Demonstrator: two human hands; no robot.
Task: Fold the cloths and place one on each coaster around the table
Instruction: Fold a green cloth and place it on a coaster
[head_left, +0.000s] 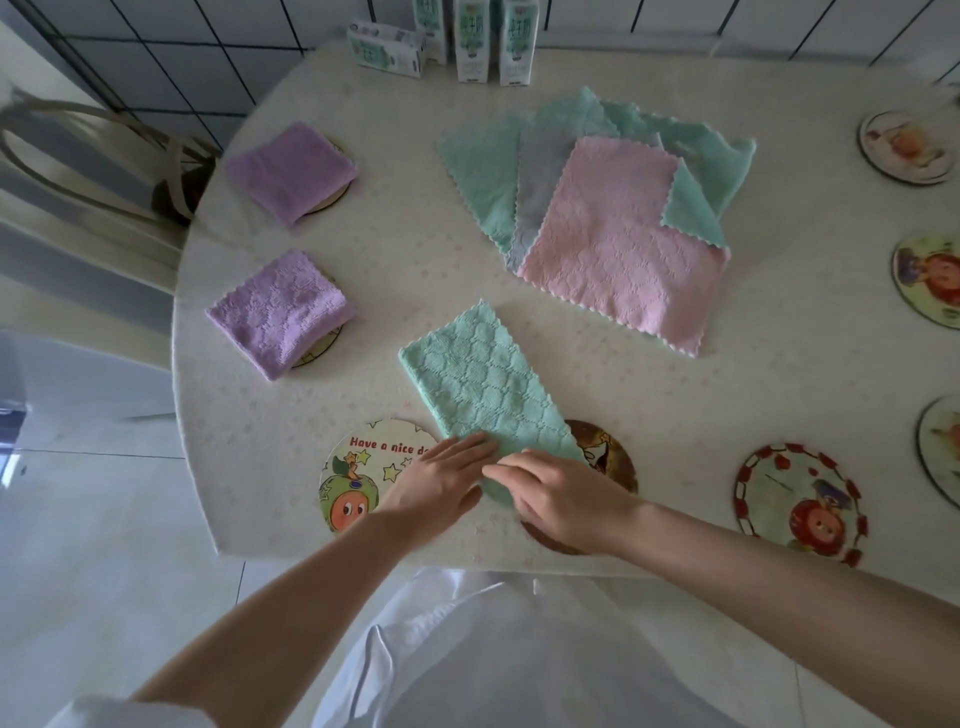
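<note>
Cloths sit in three spots on a round surface (311, 234) under a pale, star-speckled cover.

Far left: two lilac ones, soft pile, each folded into a plump square.
- Far lilac cloth (291, 171) lies on a round coaster that is mostly hidden.
- Near lilac cloth (280, 312) lies on its own coaster (323, 347), only the rim peeking out at the near side.

Near edge, left of centre: printed coaster (358, 483), a flat disc with a cartoon orange figure, stars and red lettering. Its right side is under the left hand.

Left hand (441, 483): grip spread flat, fingers straight and close together, pressing on the near end of the mint cloth.

Mint cloth (483, 384): folded into a long strip with a quilted weave and scalloped edge. It runs diagonally from mid-surface toward the near edge, and its near end overlaps the brown coaster (608, 457).

Right hand (561, 499): fingers arched, tips on the same cloth end just beside the left fingertips. The thumb is hidden, so I cannot tell whether this grip pinches a fold or only presses.

Far edge: milk cartons (470, 36), one lying on its side and the others upright.

Centre: a fanned pile of unfolded cloths. Mint sheets (483, 166) are lowest, then a grey cloth (540, 192), with a pink cloth (623, 260) on top. A mint corner is lapped over the pink one's far right.

Right: a red-bordered coaster (800, 504) near the edge. Three more round printed coasters (906, 148) run along the right rim.
</note>
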